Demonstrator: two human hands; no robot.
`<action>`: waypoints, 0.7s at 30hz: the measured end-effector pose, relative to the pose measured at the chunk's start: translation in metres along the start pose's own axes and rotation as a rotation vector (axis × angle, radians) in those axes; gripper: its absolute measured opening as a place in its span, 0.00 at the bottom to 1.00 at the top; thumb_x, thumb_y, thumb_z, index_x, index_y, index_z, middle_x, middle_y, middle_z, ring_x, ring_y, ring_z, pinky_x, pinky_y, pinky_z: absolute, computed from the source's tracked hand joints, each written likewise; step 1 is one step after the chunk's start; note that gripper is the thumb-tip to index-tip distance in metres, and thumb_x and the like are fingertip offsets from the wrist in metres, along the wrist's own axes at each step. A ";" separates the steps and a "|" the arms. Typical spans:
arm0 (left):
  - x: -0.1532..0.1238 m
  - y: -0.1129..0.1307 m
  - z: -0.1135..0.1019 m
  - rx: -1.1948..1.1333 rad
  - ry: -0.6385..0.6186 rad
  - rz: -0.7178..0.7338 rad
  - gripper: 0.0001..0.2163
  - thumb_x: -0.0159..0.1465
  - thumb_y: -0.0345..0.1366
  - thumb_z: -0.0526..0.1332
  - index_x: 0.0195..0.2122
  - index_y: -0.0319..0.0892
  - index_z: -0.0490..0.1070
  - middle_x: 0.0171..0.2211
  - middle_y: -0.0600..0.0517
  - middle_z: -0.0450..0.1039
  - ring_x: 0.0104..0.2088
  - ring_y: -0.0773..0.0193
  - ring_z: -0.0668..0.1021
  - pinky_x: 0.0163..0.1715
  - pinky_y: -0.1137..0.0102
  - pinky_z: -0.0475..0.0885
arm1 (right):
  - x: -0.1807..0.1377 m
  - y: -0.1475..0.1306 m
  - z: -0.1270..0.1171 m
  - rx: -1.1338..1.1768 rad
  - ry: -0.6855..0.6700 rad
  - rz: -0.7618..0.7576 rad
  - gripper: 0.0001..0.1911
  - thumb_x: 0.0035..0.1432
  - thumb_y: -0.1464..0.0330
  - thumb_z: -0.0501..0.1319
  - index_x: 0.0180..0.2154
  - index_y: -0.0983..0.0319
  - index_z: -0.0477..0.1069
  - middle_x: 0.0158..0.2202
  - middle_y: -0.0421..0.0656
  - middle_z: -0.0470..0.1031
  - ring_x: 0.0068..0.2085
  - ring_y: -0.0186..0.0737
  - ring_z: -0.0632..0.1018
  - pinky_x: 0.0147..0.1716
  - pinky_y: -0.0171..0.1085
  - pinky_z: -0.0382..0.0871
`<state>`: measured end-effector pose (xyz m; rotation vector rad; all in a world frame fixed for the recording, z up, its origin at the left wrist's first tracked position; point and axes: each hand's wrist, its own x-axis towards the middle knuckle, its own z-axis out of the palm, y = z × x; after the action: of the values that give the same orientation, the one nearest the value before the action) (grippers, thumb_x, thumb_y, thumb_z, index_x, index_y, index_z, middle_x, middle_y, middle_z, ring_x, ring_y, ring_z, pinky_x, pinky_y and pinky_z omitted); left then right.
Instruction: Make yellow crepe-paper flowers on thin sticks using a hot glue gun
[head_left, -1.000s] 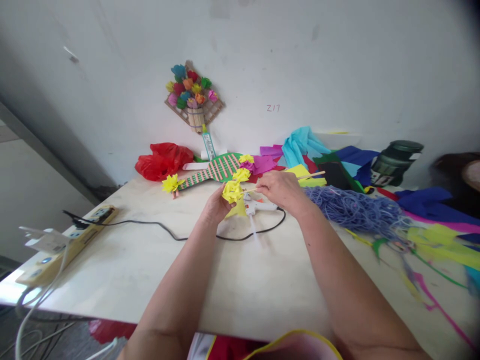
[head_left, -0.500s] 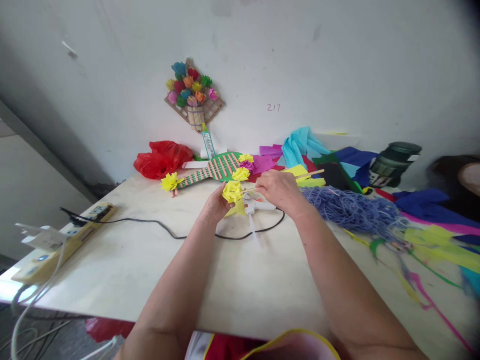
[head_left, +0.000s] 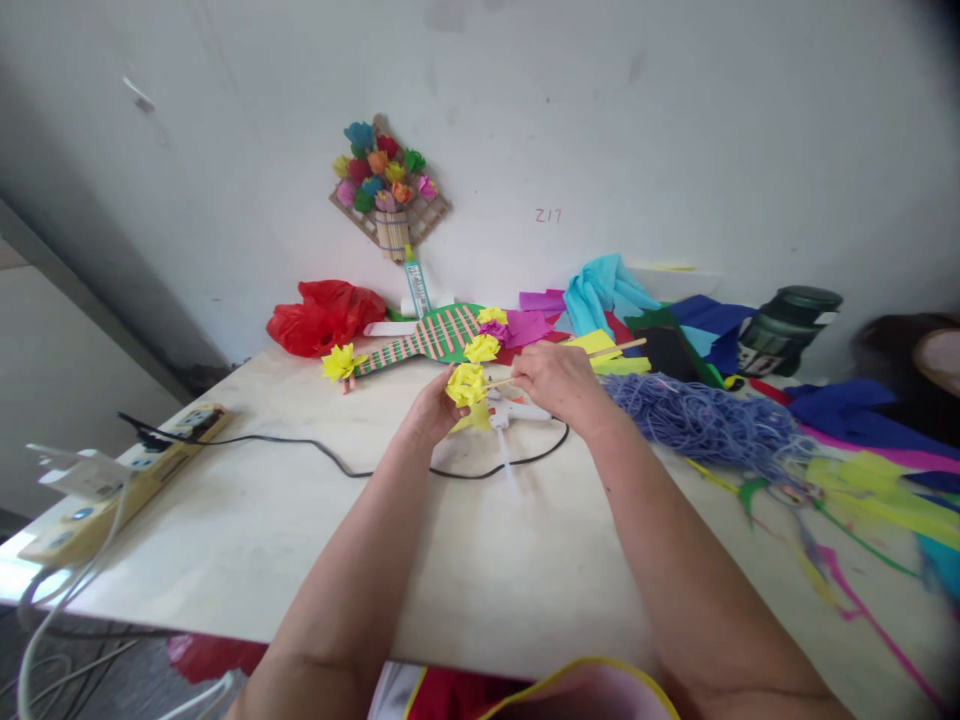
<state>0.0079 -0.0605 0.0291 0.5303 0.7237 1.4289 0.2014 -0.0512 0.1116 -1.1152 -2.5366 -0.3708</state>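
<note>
My left hand (head_left: pixel 433 408) is closed around the side of a yellow paper flower (head_left: pixel 466 385). In my right hand (head_left: pixel 556 378) is a thin wooden stick (head_left: pixel 619 349), whose near end meets the right side of the flower; whether it goes in cannot be told. Below them on the table lies a white glue gun (head_left: pixel 525 411) with a clear glue stick (head_left: pixel 508 462) sticking out, partly hidden by the hands. Just behind rests a green, guitar-shaped craft piece (head_left: pixel 442 335) with striped strips and yellow and magenta paper flowers on it.
A power strip (head_left: pixel 135 480) with cords sits at the left edge; a black cable (head_left: pixel 322 450) crosses the table. A red plastic bag (head_left: pixel 326 318) lies at the back. On the right are a purple string heap (head_left: pixel 705 420), coloured paper and a dark green jar (head_left: pixel 787 328).
Both hands stay almost in place, still holding the flower and the stick. The view has shifted very slightly.
</note>
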 end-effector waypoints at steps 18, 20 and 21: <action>-0.001 -0.002 0.004 0.091 0.041 -0.072 0.13 0.66 0.38 0.52 0.40 0.34 0.71 0.27 0.47 0.76 0.21 0.67 0.76 0.08 0.79 0.61 | 0.001 0.002 0.003 -0.036 -0.080 -0.117 0.10 0.58 0.70 0.56 0.33 0.62 0.77 0.35 0.45 0.78 0.40 0.41 0.75 0.31 0.36 0.58; 0.000 -0.003 0.004 0.100 0.042 -0.076 0.14 0.66 0.38 0.51 0.40 0.34 0.71 0.26 0.47 0.75 0.20 0.68 0.76 0.08 0.79 0.60 | 0.002 0.001 0.003 -0.050 -0.097 -0.141 0.10 0.58 0.70 0.56 0.33 0.61 0.77 0.35 0.45 0.79 0.39 0.41 0.76 0.30 0.36 0.57; 0.000 -0.003 0.004 0.105 0.047 -0.078 0.14 0.66 0.38 0.51 0.39 0.34 0.71 0.26 0.47 0.75 0.19 0.68 0.75 0.08 0.79 0.59 | 0.002 0.001 0.003 -0.059 -0.106 -0.146 0.10 0.58 0.70 0.56 0.33 0.62 0.77 0.35 0.45 0.79 0.39 0.42 0.76 0.30 0.36 0.57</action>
<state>0.0127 -0.0603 0.0297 0.5452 0.8520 1.3402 0.2004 -0.0480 0.1098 -0.9971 -2.7263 -0.4371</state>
